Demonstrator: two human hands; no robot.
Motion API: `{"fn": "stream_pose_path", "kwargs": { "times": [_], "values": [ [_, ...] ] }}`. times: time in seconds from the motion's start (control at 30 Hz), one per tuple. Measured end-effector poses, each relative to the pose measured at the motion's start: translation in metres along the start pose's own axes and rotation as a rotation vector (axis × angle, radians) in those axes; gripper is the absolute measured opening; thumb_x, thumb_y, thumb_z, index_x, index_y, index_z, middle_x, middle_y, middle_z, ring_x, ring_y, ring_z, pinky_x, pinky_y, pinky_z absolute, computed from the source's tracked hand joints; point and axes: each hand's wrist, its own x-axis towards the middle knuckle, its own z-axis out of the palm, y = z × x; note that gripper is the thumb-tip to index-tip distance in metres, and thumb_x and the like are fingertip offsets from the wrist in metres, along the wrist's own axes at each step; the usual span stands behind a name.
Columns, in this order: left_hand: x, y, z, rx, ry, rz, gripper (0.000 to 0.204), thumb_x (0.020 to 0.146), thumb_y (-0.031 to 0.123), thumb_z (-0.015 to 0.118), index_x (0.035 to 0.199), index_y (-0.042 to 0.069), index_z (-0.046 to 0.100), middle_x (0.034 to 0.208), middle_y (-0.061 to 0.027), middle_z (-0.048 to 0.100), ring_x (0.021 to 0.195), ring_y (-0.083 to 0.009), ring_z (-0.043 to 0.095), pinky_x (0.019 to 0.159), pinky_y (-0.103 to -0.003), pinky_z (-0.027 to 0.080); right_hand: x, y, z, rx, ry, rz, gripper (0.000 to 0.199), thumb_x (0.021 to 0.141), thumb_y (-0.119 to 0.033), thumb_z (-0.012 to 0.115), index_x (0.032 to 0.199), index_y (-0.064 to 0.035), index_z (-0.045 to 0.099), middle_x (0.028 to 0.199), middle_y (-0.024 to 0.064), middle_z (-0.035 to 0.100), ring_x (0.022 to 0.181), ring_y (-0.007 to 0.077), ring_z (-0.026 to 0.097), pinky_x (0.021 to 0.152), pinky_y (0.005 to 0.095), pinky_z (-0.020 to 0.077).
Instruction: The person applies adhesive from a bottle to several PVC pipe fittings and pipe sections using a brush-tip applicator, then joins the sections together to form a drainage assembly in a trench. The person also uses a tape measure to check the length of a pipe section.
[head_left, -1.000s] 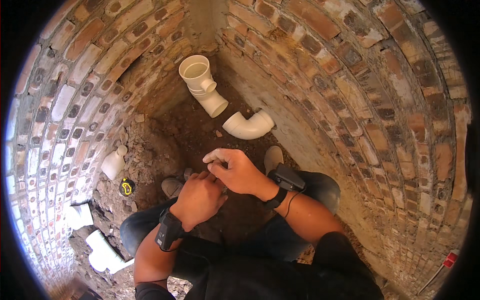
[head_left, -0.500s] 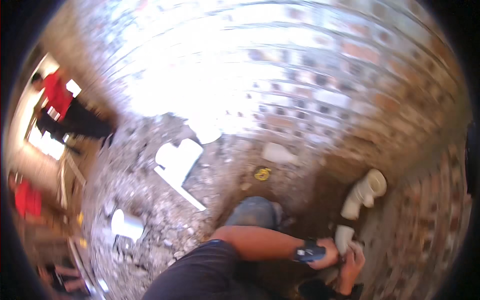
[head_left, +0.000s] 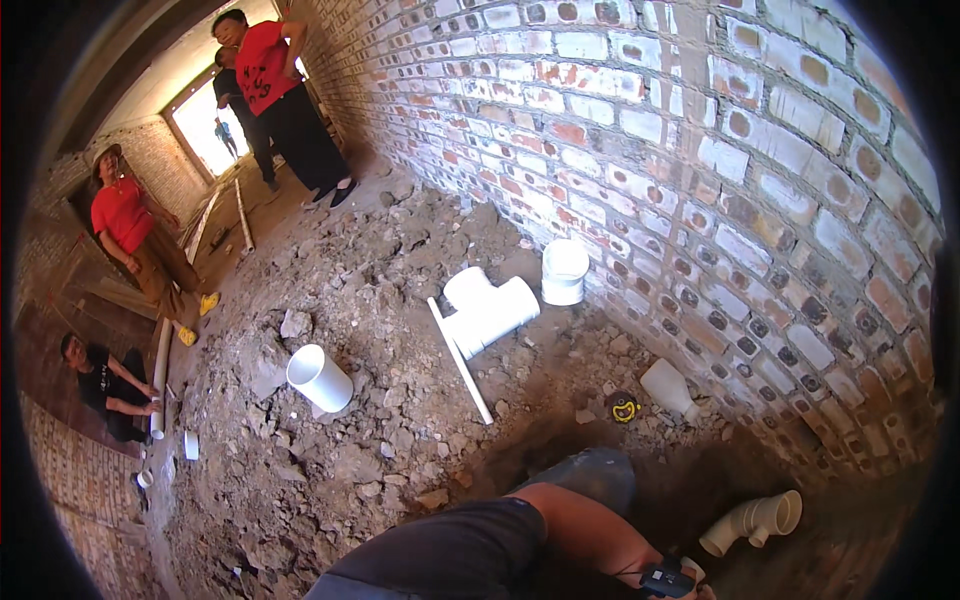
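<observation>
My left forearm reaches down to the lower right, with a black device on its wrist. Only a small part of my left hand (head_left: 692,578) shows at the bottom edge; its fingers are cut off and a pale patch beside it is too small to name. My right hand cannot be made out. Just up and right of my left hand, a cream pipe fitting (head_left: 752,522) with a short side stub lies in the dug trench, its open end toward the wall. My bent knee (head_left: 595,478) rests at the trench edge.
On the rubble lie a white pipe tee (head_left: 495,312), a thin white strip (head_left: 462,365), a short pipe (head_left: 320,378), another white fitting (head_left: 565,272), a white bottle (head_left: 668,390) and a yellow-black tape measure (head_left: 624,407). A brick wall (head_left: 640,130) runs behind. Several people stand or crouch at left.
My view has swung left and up, showing more room and people. Both hands, earlier together at a white pipe elbow, have slid to the bottom edge; the elbow no longer shows clearly.
</observation>
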Motion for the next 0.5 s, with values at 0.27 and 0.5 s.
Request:
{"fn": "stream_pose_path", "kwargs": {
  "times": [0.27, 0.5],
  "values": [
    [-0.008, -0.011, -0.006, -0.003, 0.009, -0.028, 0.008, 0.061, 0.017, 0.073, 0.064, 0.011, 0.068, 0.068, -0.0124, 0.067, 0.067, -0.0300, 0.069, 0.065, -0.043, 0.055, -0.002, 0.004, -0.003, 0.095, 0.043, 0.001, 0.030, 0.098, -0.019, 0.060, 0.115, 0.0031, 0.072, 0.094, 0.0117, 0.070, 0.079, 0.0231, 0.062, 0.070, 0.0384, 0.0511],
    [-0.018, -0.014, -0.018, 0.010, 0.017, -0.107, 0.007, 0.065, 0.016, 0.072, 0.067, 0.009, 0.069, 0.071, -0.0136, 0.068, 0.070, -0.0303, 0.070, 0.067, -0.042, 0.056, -0.006, -0.032, -0.006, -0.025, 0.028, 0.073, 0.030, 0.098, -0.022, 0.061, 0.114, 0.0004, 0.072, 0.098, 0.0118, 0.070, 0.083, 0.0241, 0.063, 0.073, 0.0384, 0.0513]
  ]
}}
